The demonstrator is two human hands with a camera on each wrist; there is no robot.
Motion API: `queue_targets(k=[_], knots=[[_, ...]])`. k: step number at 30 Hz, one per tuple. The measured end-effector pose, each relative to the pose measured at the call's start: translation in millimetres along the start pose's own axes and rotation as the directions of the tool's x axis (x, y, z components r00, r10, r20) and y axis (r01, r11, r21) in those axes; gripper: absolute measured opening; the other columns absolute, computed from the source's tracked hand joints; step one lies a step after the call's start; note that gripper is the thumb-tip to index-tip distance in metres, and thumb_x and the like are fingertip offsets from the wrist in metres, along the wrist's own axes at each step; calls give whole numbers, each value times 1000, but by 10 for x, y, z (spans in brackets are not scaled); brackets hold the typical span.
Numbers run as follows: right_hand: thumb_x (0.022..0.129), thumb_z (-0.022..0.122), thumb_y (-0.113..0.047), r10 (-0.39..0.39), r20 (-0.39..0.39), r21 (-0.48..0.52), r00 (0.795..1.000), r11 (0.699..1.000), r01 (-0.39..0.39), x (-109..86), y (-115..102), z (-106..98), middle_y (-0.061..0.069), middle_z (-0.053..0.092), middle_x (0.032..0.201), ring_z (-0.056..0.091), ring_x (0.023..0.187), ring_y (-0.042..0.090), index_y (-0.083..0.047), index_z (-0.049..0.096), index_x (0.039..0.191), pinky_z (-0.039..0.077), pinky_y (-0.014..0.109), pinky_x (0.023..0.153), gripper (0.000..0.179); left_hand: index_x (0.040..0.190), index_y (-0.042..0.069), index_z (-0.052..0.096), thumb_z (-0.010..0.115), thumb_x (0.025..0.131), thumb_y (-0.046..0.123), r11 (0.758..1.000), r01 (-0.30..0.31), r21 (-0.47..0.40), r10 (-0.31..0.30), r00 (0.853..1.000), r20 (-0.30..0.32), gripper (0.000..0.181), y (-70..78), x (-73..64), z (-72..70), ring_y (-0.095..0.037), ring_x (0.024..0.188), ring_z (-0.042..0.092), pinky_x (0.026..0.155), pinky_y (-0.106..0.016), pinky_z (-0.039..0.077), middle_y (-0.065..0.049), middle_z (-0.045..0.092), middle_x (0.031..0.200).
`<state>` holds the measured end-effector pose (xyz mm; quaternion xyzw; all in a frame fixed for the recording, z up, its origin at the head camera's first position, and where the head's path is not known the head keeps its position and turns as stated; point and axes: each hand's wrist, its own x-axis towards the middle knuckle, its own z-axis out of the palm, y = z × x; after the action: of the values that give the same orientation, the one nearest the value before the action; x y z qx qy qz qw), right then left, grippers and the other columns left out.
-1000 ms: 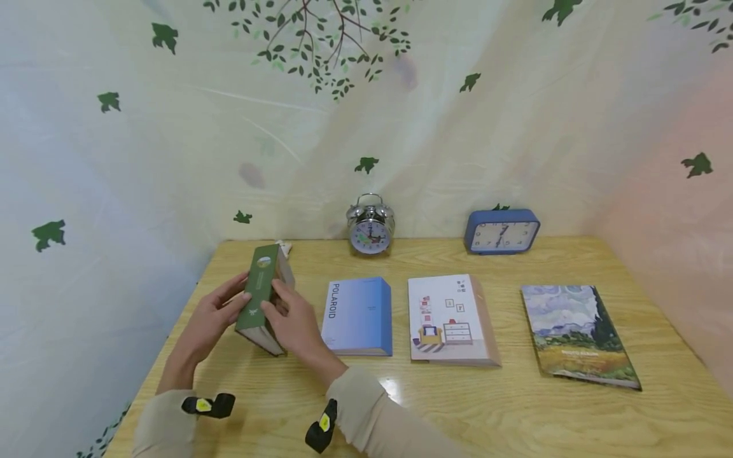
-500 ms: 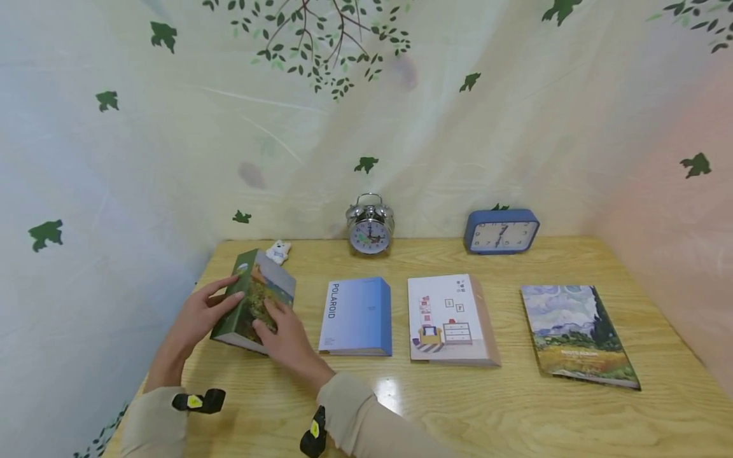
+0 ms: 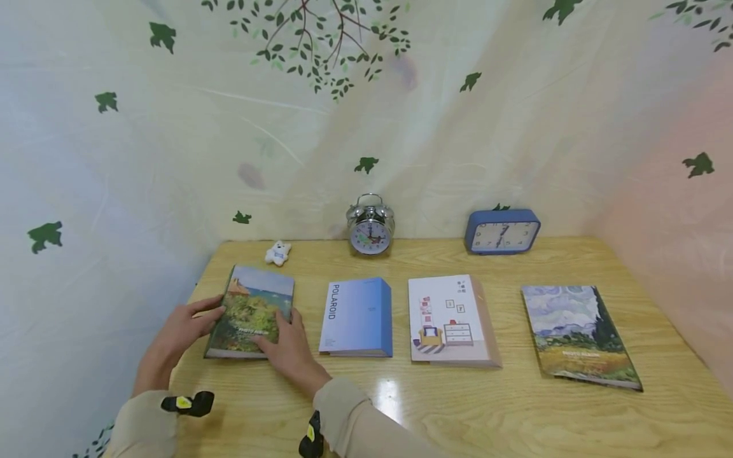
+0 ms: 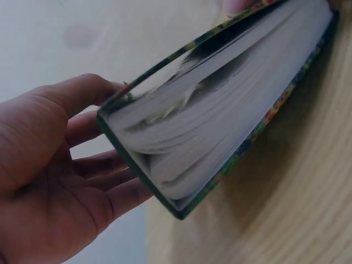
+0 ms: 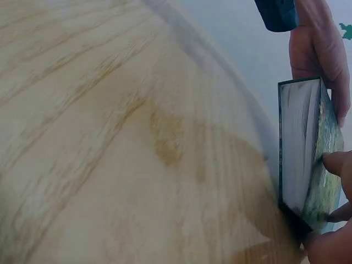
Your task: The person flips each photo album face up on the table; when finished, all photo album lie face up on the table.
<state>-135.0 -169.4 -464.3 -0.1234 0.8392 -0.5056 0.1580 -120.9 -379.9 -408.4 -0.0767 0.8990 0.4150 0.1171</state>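
A thick photo album (image 3: 258,299) with a painted seaside garden on its cover lies face up at the left of the table. My left hand (image 3: 186,327) holds its spine side, the thumb at the cover edge and the fingers behind the green spine, as the left wrist view shows. On the opposite side, my right hand (image 3: 292,346) grips the lower right part, with a thumb and fingertips on the cover and edge. Slightly fanned page ends (image 4: 220,115) show between the covers. In the right wrist view the album (image 5: 300,143) is partly hidden by the right fingers.
Rightward in a row lie a blue POLAROID book (image 3: 357,318), a white book with drawn furniture (image 3: 449,324) and another landscape-covered photo album (image 3: 578,334). Behind stand a small white bear figure (image 3: 278,252), a twin-bell alarm clock (image 3: 371,232) and a blue clock (image 3: 502,232).
The album has turned from standing spine-up to lying with its painted cover upward, both hands moving left and down with it. The bear figure behind it has come into full view.
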Motion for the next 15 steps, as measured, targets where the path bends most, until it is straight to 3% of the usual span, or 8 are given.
queue_targets(k=[6,15], knots=[[93,59,-44,-47,18,-11,999,999,47,-2,65,35,12,12,160,25,144,30,-15,30,151,38,44,109,71,151,1,20,41,99,49,1000,17,17,-18,1000,19,74,-158,36,63,-46,134,34,103,-55,41,-31,23,152],[93,61,-39,-44,58,-96,997,994,50,0,38,26,9,16,160,30,142,26,-18,32,150,41,40,107,68,151,-2,17,40,101,46,998,61,-3,-61,998,3,73,-244,60,76,-48,135,31,103,-56,40,-32,21,152]])
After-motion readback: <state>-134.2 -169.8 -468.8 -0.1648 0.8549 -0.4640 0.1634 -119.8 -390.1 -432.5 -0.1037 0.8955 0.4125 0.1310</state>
